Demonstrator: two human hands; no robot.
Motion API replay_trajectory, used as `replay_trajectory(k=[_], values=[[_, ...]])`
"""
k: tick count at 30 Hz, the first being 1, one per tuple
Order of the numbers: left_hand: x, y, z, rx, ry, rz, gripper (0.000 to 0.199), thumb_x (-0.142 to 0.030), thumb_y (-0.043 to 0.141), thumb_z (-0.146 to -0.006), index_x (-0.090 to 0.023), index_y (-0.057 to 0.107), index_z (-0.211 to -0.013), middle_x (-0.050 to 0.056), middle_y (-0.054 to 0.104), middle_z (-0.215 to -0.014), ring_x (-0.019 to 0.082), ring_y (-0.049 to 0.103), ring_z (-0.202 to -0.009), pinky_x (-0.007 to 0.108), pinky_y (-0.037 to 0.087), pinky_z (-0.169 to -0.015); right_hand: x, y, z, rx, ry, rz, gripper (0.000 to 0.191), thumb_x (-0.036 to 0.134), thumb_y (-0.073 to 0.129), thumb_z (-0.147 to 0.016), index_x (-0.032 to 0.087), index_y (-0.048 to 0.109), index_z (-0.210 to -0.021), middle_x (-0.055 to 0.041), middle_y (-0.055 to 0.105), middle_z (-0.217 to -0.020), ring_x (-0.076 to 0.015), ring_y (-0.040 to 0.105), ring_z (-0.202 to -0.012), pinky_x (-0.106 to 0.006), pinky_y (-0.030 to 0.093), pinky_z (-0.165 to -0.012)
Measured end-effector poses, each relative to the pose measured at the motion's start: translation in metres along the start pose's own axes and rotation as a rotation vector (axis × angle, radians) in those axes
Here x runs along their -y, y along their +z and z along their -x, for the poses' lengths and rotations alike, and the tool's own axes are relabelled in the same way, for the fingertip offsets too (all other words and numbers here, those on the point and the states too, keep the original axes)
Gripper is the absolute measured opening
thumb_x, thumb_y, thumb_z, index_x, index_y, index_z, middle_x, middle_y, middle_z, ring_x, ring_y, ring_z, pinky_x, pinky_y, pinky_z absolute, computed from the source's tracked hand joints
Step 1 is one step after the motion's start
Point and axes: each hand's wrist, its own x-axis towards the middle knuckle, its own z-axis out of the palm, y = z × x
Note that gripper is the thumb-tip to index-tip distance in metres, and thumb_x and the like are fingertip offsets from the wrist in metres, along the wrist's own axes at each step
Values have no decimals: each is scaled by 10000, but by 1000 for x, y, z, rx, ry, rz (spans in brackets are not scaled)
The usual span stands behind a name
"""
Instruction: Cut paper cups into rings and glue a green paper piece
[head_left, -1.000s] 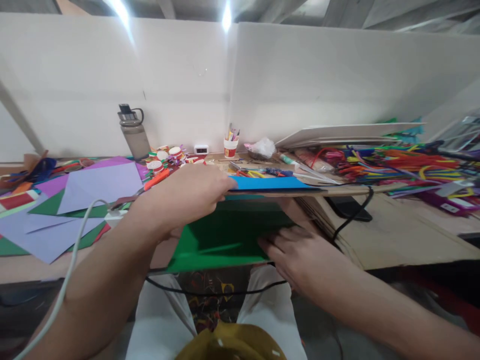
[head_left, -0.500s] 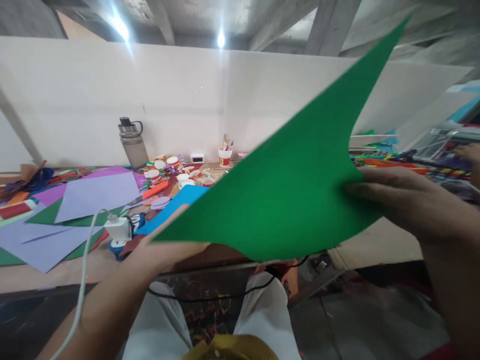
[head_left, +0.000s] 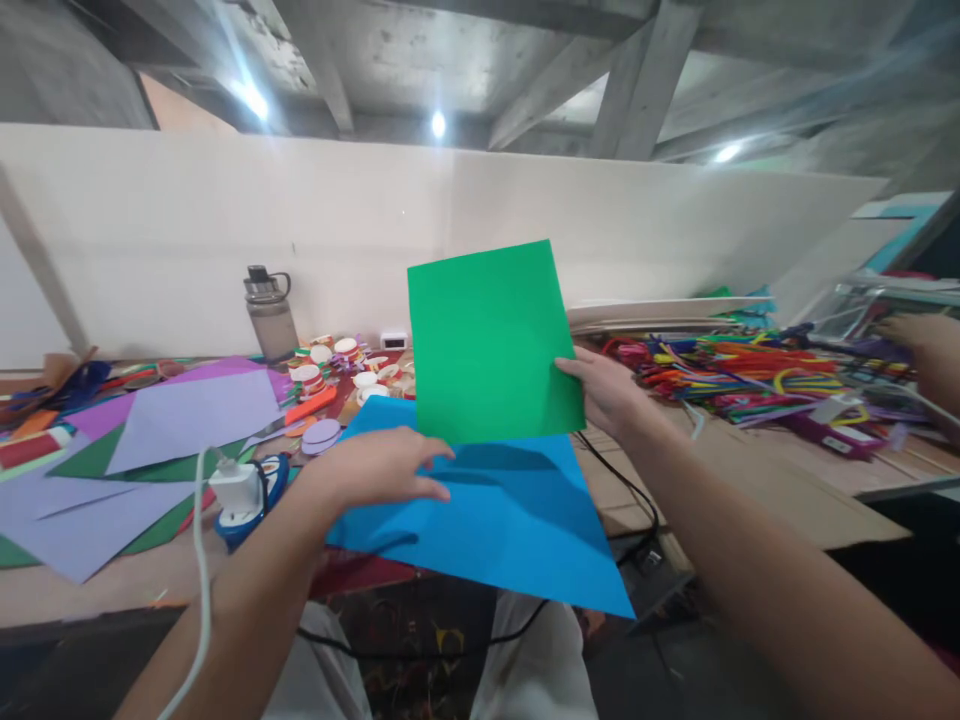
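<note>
A green sheet of paper (head_left: 491,345) is held up by its lower right edge, pinched between the thumb and fingers of my right hand (head_left: 609,392). Below it a larger blue sheet (head_left: 495,530) lies on the table, one corner jutting past the front edge. My left hand (head_left: 394,465) hovers over the left side of the blue sheet, thumb and fingers apart and holding nothing. Its fingertips are close to the green sheet's lower left corner; whether they touch it I cannot tell.
Purple and green sheets (head_left: 191,415) lie at the left beside a power strip (head_left: 251,500) with a white charger and cable. Behind are a bottle (head_left: 270,315) and small paper cups (head_left: 307,378). Colourful pipe cleaners (head_left: 750,375) are heaped at right, near another person's hand (head_left: 907,335).
The green sheet, earlier bent and close to the camera, is now flat, farther away and upright. My left hand has come into sight, and the blue sheet is largely uncovered.
</note>
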Motion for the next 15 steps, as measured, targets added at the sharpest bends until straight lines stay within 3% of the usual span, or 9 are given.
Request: replay_trajectory(k=[3,5,7,9,12,15], values=[[13,-23,-13,-117,-90,-2,430,-505,508,-881,-229,683,-1161,76,706,-1129,236,638,-1006,297,444,-833,-11,22,-19,62,-15,-156,222,184,619,-735,211,681,-947,-38,758,-964,-232,690,-980,-415,533,-904],[16,-25,-20,-20,-90,-1,383,-505,545,-855,-212,745,-999,78,737,-1008,237,664,-915,298,460,-790,-17,34,-32,72,-57,-232,262,221,629,-727,225,665,-987,-24,753,-990,-234,673,-1026,-428,522,-927],[14,-15,-28,90,-23,24,404,-537,607,-801,-217,749,-1004,84,737,-1027,263,671,-930,322,478,-805,-21,45,-44,76,-82,-271,287,252,632,-718,222,651,-1002,-28,749,-998,-242,663,-1048,-439,516,-936],[9,4,-39,96,94,53,574,-591,654,-744,-237,679,-1195,108,659,-1246,307,597,-1147,368,447,-950,-25,52,-54,74,-101,-267,286,284,627,-716,225,636,-995,-31,748,-967,-252,670,-1020,-453,523,-918],[5,33,-61,58,152,72,903,-680,664,-677,-242,455,-1438,142,313,-1559,375,312,-1410,495,298,-1113,-32,58,-65,101,-139,-229,243,333,612,-743,245,620,-969,-18,743,-926,-243,680,-973,-436,525,-906],[7,49,-80,37,154,45,988,-714,641,-669,-286,326,-1503,127,140,-1611,415,155,-1454,611,186,-1127,-43,60,-69,141,-262,-142,210,386,587,-773,261,617,-939,-13,738,-866,-236,691,-912,-418,537,-868]])
